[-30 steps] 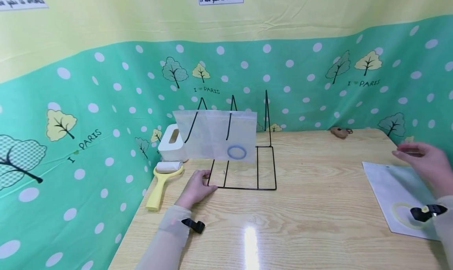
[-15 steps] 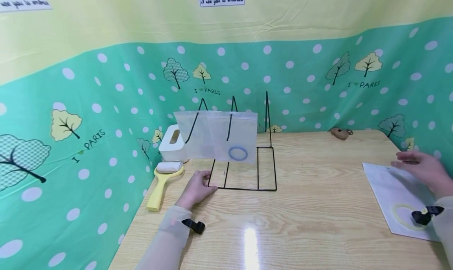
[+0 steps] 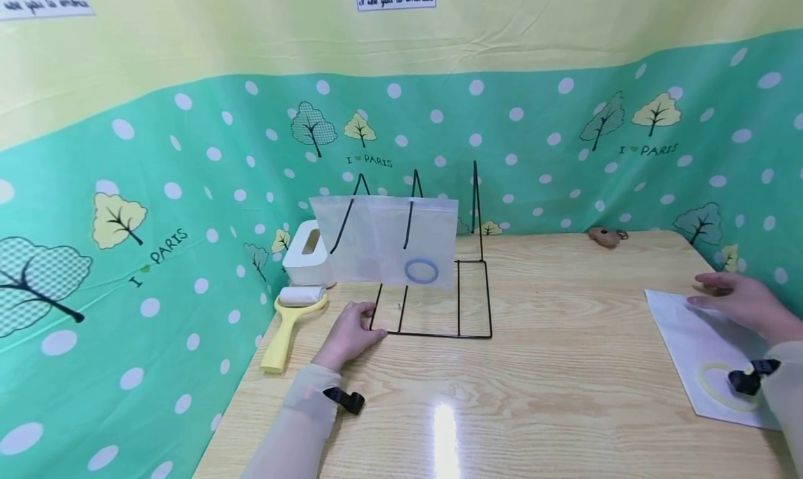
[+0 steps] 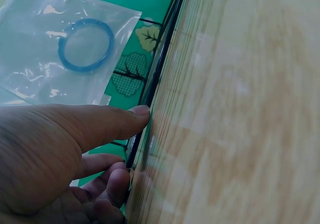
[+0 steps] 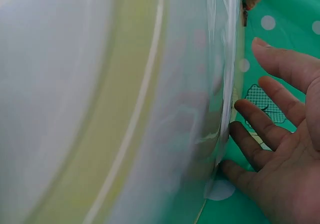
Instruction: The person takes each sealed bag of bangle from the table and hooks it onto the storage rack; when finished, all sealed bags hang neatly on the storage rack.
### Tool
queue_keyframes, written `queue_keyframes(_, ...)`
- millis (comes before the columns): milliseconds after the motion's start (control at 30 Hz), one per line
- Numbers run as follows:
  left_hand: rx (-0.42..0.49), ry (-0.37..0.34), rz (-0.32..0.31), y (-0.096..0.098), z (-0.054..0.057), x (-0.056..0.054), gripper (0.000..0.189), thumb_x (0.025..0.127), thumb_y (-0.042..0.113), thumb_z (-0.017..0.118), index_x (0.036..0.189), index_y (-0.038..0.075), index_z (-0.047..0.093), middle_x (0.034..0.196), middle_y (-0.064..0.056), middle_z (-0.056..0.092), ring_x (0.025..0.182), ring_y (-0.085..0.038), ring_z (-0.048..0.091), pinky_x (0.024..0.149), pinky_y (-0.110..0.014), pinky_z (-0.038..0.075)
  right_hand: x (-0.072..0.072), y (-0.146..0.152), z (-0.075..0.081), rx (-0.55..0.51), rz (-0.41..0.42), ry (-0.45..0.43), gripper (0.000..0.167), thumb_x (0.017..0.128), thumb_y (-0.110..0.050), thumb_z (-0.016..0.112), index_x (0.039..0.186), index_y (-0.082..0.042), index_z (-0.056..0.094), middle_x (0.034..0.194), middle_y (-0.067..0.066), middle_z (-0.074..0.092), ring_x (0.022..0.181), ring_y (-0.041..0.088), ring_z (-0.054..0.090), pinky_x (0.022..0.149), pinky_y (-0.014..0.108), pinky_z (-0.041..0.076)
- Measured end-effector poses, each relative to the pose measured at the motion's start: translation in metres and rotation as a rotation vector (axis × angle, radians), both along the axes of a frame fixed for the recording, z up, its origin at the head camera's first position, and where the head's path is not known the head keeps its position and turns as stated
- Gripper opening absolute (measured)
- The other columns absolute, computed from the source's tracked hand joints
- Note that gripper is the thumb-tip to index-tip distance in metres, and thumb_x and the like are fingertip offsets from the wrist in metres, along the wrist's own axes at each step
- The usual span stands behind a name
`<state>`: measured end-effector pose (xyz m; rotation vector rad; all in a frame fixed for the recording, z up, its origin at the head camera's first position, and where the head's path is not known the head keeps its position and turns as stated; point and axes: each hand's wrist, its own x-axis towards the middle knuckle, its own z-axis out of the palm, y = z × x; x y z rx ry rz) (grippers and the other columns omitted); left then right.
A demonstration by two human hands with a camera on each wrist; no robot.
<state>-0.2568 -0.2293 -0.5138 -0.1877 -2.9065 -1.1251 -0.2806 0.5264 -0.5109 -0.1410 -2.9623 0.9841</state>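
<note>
A black wire rack (image 3: 433,335) with upright pointed dividers stands on the wooden table. My left hand (image 3: 343,334) grips its front left corner, with thumb and curled fingers at the wire (image 4: 161,63) in the left wrist view. A translucent zip bag (image 3: 389,238) leans among the dividers and shows a blue ring (image 3: 406,270). At far right, another zip bag (image 3: 674,329) lies flat with a yellow ring (image 3: 702,381) in it. Over its far end is my right hand (image 3: 746,306). In the right wrist view its spread fingers (image 5: 260,129) are at the bag's edge; contact is unclear.
Left of the rack lies a yellow-handled lint roller (image 3: 282,336), with a white box (image 3: 307,259) with a slot on top behind it. A small brown object (image 3: 603,237) sits at the table's back edge. A green and yellow patterned cloth (image 3: 527,144) hangs behind and at left.
My right hand has come down and slightly left over the flat bag's far end, its fingers straightening. The left hand and the rack have stayed in place.
</note>
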Motion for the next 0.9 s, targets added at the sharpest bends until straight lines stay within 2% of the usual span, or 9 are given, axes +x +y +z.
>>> queue_keyframes(133,-0.008,-0.003,0.008,0.0008,0.0002,-0.0001,0.07,0.085,0.021,0.09,0.144,-0.002,0.059,0.115,-0.008,0.058,0.083,-0.016,0.054,0.075,-0.034,0.048,-0.0017,-0.0017,0.0012,0.019,0.01,-0.003,0.088,0.094,-0.039,0.079,0.144,0.02,0.039,0.141,0.047,0.038,0.117,0.061,0.043,0.085,0.062,0.045)
queue_keyframes(333,-0.003,0.002,0.003,0.0029,0.0034,0.002,0.068,0.085,0.02,0.089,0.142,-0.004,0.059,0.115,-0.01,0.059,0.083,-0.017,0.054,0.074,-0.035,0.047,-0.0047,-0.0049,0.001,0.026,-0.023,-0.036,0.08,0.085,-0.017,0.084,0.142,0.018,0.041,0.138,0.045,0.04,0.115,0.06,0.043,0.088,0.067,0.041)
queue_keyframes(433,0.008,0.001,0.006,0.0036,0.0047,0.0028,0.067,0.085,0.019,0.089,0.141,-0.004,0.06,0.115,-0.01,0.059,0.083,-0.017,0.054,0.074,-0.035,0.048,-0.0054,-0.0061,0.0009,0.036,-0.03,-0.043,0.079,0.082,-0.011,0.085,0.141,0.018,0.042,0.136,0.045,0.042,0.114,0.061,0.043,0.089,0.07,0.041)
queue_keyframes(567,0.009,0.001,0.005,0.0036,0.0052,0.0033,0.067,0.085,0.019,0.089,0.142,-0.004,0.059,0.114,-0.01,0.059,0.083,-0.017,0.053,0.075,-0.035,0.048,-0.0053,-0.0082,0.0017,0.06,-0.041,-0.035,0.076,0.08,-0.008,0.086,0.138,0.018,0.045,0.131,0.045,0.045,0.112,0.061,0.045,0.089,0.07,0.042)
queue_keyframes(733,0.014,-0.005,0.004,0.0038,0.0057,0.0038,0.067,0.086,0.018,0.089,0.142,-0.004,0.059,0.115,-0.011,0.059,0.083,-0.017,0.054,0.075,-0.036,0.048,-0.0044,-0.0078,0.0044,0.108,-0.021,-0.032,0.071,0.079,-0.011,0.088,0.132,0.019,0.05,0.123,0.045,0.049,0.107,0.06,0.048,0.085,0.068,0.044)
queue_keyframes(900,0.011,-0.012,0.004,0.0036,0.0047,0.0035,0.067,0.086,0.019,0.089,0.142,-0.003,0.059,0.116,-0.01,0.059,0.084,-0.017,0.054,0.075,-0.036,0.048,-0.0058,-0.0046,0.0051,0.12,-0.009,-0.063,0.057,0.082,-0.013,0.087,0.122,0.017,0.061,0.113,0.04,0.059,0.099,0.054,0.052,0.079,0.063,0.046)
